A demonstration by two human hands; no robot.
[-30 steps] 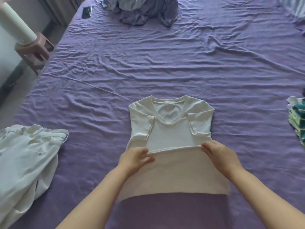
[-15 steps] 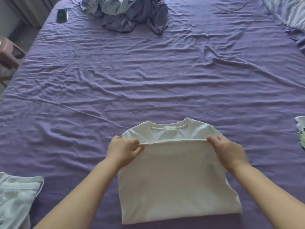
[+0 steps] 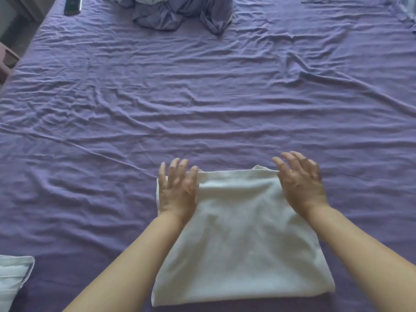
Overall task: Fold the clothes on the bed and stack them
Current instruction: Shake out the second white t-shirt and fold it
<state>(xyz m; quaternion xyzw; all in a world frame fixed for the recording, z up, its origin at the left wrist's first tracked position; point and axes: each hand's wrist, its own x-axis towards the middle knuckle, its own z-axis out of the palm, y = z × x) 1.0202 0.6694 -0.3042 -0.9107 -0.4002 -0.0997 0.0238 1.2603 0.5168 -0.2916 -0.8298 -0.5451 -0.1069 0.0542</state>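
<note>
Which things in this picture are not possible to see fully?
Head view:
- White shirt: collar and sleeves hidden under its own fold.
- Pale garment: cut by left edge.
- Clothes pile: cut by top edge.
- Left hand, right hand: blurred; contact with shirt unclear.

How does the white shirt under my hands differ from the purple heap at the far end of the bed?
The white shirt is folded into a flat, neat rectangle; the purple heap is crumpled and unfolded. The shirt lies at the near edge with the left hand and right hand open over its far corners; nothing touches the heap. The shirt stands out against the sheet, while the heap nearly matches it. Both lie on the bed.
</note>
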